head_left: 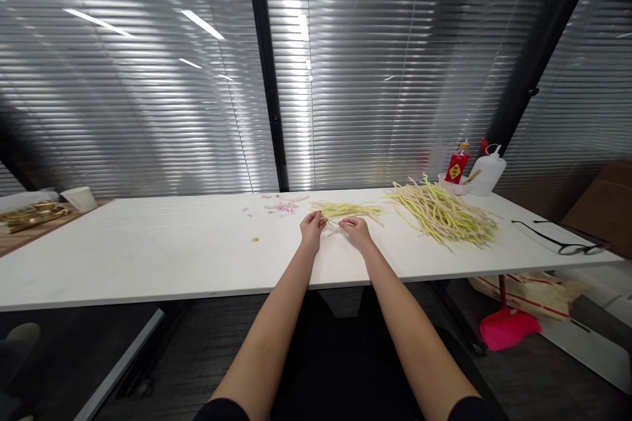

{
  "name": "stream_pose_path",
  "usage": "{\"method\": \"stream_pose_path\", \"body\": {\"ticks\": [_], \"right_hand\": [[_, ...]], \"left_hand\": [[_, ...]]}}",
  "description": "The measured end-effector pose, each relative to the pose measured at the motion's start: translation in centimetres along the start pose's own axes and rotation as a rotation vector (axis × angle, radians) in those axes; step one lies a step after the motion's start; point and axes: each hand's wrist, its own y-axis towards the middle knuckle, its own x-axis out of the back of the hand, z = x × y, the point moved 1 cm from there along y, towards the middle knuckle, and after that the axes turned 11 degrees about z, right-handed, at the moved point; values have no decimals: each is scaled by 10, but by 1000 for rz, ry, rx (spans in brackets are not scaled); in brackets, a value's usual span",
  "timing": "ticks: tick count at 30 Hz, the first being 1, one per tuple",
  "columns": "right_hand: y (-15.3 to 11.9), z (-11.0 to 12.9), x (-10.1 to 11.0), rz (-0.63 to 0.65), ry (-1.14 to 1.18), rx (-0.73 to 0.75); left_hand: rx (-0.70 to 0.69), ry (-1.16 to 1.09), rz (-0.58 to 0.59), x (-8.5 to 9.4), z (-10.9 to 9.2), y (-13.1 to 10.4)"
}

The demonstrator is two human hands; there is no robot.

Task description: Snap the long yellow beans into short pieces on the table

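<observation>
My left hand and my right hand are held close together over the white table, both with fingers pinched. A thin pale strand runs between the two hands, and its exact kind is too small to make out. Just beyond my fingers lies a small row of long yellow-green strands. To the right spreads a large heap of similar yellow and cream strands. Left of my hands, small pink and purple bits lie scattered.
The white table runs along window blinds. At its right stand a red-labelled bottle, a bowl and a white squeeze bottle; black glasses lie near the edge. A white cup is far left. A pink dustpan is below.
</observation>
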Motion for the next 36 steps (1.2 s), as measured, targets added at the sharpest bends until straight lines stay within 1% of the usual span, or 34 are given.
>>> {"method": "stream_pose_path", "body": {"ticks": [2, 5, 7, 10, 13, 16, 25, 30, 36], "right_hand": [[1, -1, 0, -13, 6, 16], [3, -2, 0, -74, 40, 30], [4, -2, 1, -117, 86, 12], [3, 0, 0, -134, 148, -6], [2, 1, 0, -114, 98, 2], [2, 1, 0, -101, 33, -2], [5, -12, 0, -50, -78, -27], [5, -11, 0, -26, -191, 15], [3, -9, -1, 45, -220, 50]], "left_hand": [[-8, -27, -11, 0, 0, 0], [5, -77, -55, 1, -2, 0], [26, -105, -84, 2, -3, 1], [42, -151, -118, 4, -4, 2], [28, -214, -142, 6, -5, 4], [5, -250, -136, 7, -6, 4], [-51, -226, -119, 7, -7, 6], [-104, -197, -136, 8, -8, 8], [-168, -172, -166, 12, -9, 12]]}}
